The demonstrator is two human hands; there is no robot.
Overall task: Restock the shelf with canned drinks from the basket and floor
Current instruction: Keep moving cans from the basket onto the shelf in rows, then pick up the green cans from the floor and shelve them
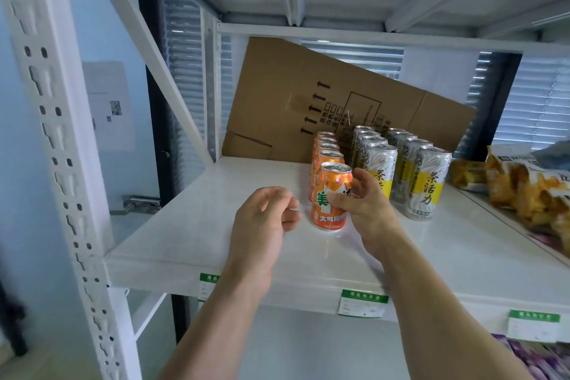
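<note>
The white shelf (pixel 191 225) fills the view, its board running from 8 o'clock to 3 o'clock. A flattened cardboard sheet (pixel 308 95) leans tilted against the back at 12 o'clock. In front of it, just right of centre, two rows of tall silver-and-yellow tea cans (pixel 430 185) stand upright, running front to back. Snack packets (pixel 524 188) lie at 3 o'clock, on the shelf's right end. Immediately left of the tea cans a single file of orange cans (pixel 327 160) runs back toward the cardboard. The front orange can (pixel 330 197) stands upright on the board at the head of that file, at the picture's centre. The right hand (pixel 367 203) reaches in from 5 o'clock and grips this can from its right side, thumb across the label and fingers curled behind. The left hand (pixel 262 225), coming from 6 o'clock, hovers just beside the can's left, fingers loosely curled and holding nothing. Green-topped price tags (pixel 364 302) hang on the shelf's front edge at 6 o'clock.
</note>
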